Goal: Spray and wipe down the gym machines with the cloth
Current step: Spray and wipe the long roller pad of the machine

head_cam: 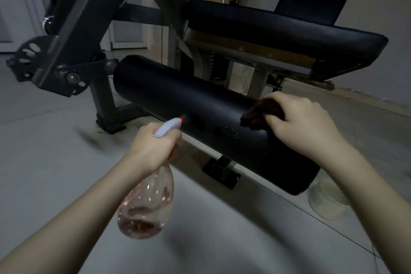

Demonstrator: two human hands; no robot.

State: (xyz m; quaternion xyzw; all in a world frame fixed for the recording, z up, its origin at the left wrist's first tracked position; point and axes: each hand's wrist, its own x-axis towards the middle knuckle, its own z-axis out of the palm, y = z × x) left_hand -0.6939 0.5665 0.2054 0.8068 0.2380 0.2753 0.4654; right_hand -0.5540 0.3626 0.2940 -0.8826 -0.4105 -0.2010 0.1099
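Note:
A thick black roller pad [178,98] of a gym machine lies across the middle of the view. My left hand [151,144] grips the white trigger head of a clear pinkish spray bottle [146,204], its orange nozzle close to the pad's front. My right hand [298,122] holds a dark brown cloth [258,113] bunched against the top of the pad near its right end. Fine droplets show on the pad just left of the cloth.
Above the pad is the machine's black seat cushion [278,29] with a backrest behind it. Grey steel frame arms [89,18] and a pivot plate stand at the left. A white bowl-like container [329,198] sits on the pale tiled floor below the pad's right end.

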